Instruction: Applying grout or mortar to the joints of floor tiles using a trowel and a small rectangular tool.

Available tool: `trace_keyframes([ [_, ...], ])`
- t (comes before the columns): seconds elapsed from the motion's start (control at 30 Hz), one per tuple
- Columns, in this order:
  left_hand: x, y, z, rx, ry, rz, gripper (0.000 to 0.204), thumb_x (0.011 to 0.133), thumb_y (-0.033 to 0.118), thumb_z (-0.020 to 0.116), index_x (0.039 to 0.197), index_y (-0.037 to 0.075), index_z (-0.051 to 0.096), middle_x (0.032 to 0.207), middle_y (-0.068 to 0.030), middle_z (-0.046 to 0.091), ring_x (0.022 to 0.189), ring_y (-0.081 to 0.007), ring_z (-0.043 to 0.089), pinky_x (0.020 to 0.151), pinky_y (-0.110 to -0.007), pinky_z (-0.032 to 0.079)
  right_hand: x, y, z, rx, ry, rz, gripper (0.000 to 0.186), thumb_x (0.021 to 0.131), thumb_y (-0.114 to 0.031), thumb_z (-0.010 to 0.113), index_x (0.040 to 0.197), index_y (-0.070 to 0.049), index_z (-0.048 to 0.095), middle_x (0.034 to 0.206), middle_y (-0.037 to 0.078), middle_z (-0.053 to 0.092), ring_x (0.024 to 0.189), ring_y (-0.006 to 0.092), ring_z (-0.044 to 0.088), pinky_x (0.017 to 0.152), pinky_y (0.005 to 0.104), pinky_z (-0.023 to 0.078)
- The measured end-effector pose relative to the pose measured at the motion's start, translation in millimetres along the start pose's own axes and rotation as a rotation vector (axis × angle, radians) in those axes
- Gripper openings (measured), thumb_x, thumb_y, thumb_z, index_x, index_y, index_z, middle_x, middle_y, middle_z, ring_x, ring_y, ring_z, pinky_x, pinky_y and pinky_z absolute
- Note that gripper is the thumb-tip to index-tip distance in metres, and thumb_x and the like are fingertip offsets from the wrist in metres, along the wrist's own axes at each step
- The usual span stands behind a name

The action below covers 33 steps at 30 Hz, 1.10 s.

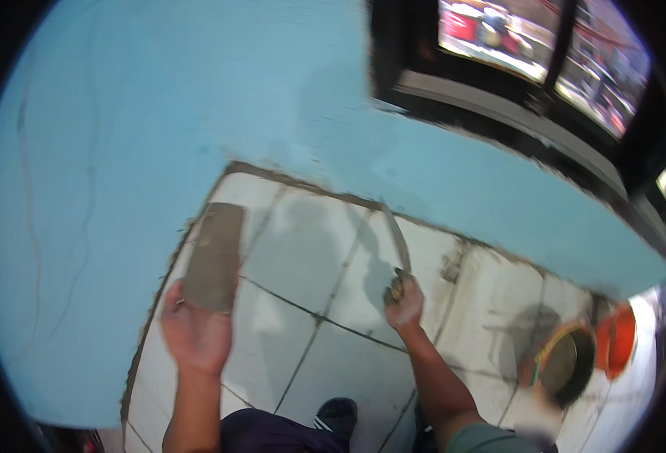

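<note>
Head view. Left hand (195, 332) raised against white tiled wall (303, 264), fingers wrapped around lower end of flat grey mortar-laden board (213, 257); board upright, lying over left edge of tiling, just beside blue painted wall (121, 151). Right hand (404, 302) closed, fingers pressed together around handle of narrow trowel (395, 238); blade angled upward along a tile joint, tip near top edge of tiling. Shadows of both arms cast across tiles. Grey mortar line visible along top and left border of tiled area. Below right: round bowl (563, 362) with multicoloured rim, contents dark, and orange bucket (618, 340) just beside it, both well apart from hands. Dark window frame (499, 98) at upper right above blue ledge. Dark shoe (336, 415) at lower edge between forearms. Nothing lying between hands and tiles.
</note>
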<state>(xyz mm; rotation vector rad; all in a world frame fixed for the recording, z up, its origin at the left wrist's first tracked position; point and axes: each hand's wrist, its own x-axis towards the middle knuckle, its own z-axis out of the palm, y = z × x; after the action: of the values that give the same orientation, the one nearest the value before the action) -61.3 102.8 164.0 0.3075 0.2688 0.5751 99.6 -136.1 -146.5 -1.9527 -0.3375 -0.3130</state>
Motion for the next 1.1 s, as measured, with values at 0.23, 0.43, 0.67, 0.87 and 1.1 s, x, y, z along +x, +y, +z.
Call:
trace_keyframes([
  [0.23, 6.8, -21.5, 4.6, 0.078, 0.030, -0.021, 0.058, 0.103, 0.018, 0.027, 0.153, -0.011, 0.022, 0.160, -0.0278, 0.024, 0.148, -0.0432, 0.025, 0.125, -0.053, 0.021, 17.1, 24.7, -29.0, 0.540, 0.235, 1.009, 0.029, 0.097, -0.021, 0.065, 0.114, -0.001, 0.052, 0.084, 0.009, 0.055, 0.059, 0.0204, 0.060, 0.052, 0.0327, 0.051],
  [0.43, 8.9, -23.5, -3.1, 0.033, -0.054, -0.114, 0.058, 0.104, 0.018, 0.024, 0.154, -0.010, 0.017, 0.161, -0.0285, 0.019, 0.151, -0.0421, 0.020, 0.126, -0.053, 0.019, 43.2, 65.6, -64.2, 1.083, 0.533, 1.104, 0.027, 0.103, -0.027, 0.056, 0.116, -0.003, 0.055, 0.085, 0.008, 0.055, 0.061, 0.0223, 0.060, 0.053, 0.0342, 0.049],
  [0.67, 13.2, -26.6, -6.5, 0.097, -0.018, -0.074, 0.057, 0.106, 0.019, 0.024, 0.155, -0.009, 0.018, 0.161, -0.0281, 0.020, 0.151, -0.0417, 0.020, 0.126, -0.053, 0.019, 70.0, 63.6, -59.9, 1.008, 0.596, 1.154, 0.029, 0.103, -0.026, 0.056, 0.118, -0.001, 0.054, 0.088, 0.011, 0.058, 0.060, 0.0227, 0.061, 0.051, 0.0347, 0.049],
  [0.87, 15.6, -28.0, -4.6, 0.111, 0.015, -0.064, 0.057, 0.106, 0.019, 0.025, 0.155, -0.008, 0.019, 0.162, -0.0278, 0.020, 0.151, -0.0413, 0.020, 0.127, -0.052, 0.018, 83.5, 66.7, -44.1, 1.040, 0.588, 1.143, 0.029, 0.102, -0.025, 0.058, 0.118, -0.001, 0.054, 0.088, 0.011, 0.057, 0.060, 0.0237, 0.060, 0.051, 0.0340, 0.050],
  [1.1, 19.6, -24.7, -10.4, 0.109, 0.038, -0.051, 0.057, 0.106, 0.021, 0.026, 0.155, -0.008, 0.018, 0.162, -0.0276, 0.020, 0.151, -0.0406, 0.020, 0.127, -0.051, 0.018, 112.9, 59.7, -11.4, 1.042, 0.718, 1.163, 0.038, 0.102, -0.023, 0.058, 0.133, -0.003, 0.048, 0.114, 0.010, 0.057, 0.075, 0.0249, 0.061, 0.061, 0.0368, 0.056],
])
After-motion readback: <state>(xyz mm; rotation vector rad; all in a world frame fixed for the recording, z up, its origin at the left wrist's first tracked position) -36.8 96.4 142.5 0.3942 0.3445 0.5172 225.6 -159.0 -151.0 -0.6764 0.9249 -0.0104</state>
